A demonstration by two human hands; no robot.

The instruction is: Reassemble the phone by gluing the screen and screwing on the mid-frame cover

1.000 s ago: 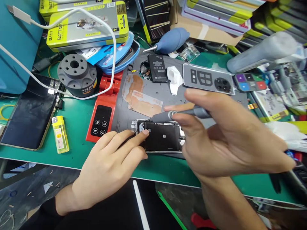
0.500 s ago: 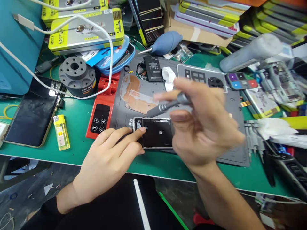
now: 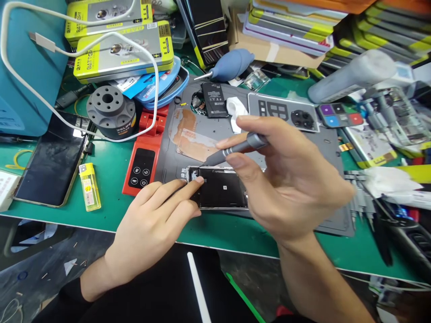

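Observation:
An opened phone (image 3: pixel 220 190), with a black battery-like panel inside, lies across the grey work mat (image 3: pixel 168 161). My left hand (image 3: pixel 153 224) holds its left end, one fingertip pressing on the inside and the thumb along the near edge. In my right hand (image 3: pixel 292 179) is a grey screwdriver (image 3: pixel 235 149), pinched between thumb and fingers. It slants down to the left, and its tip is at the phone's upper left corner; whether it sits in a screw I cannot tell. My right hand hides the phone's right end.
Left of the mat stand a red device (image 3: pixel 141 166) with touch buttons, a yellow lighter (image 3: pixel 90 187) and a dark phone (image 3: pixel 52 157). A round grey holder (image 3: pixel 111 112) sits behind, looped by a white cable (image 3: pixel 157 89). A blue air blower (image 3: pixel 232 65) and a detached battery (image 3: pixel 214 99) lie beyond.
The screwdriver and my right hand, blurred before, are now sharper and steadier, with the fingers drawn closer around the handle. My left hand stays on the phone. The whole view has shifted slightly.

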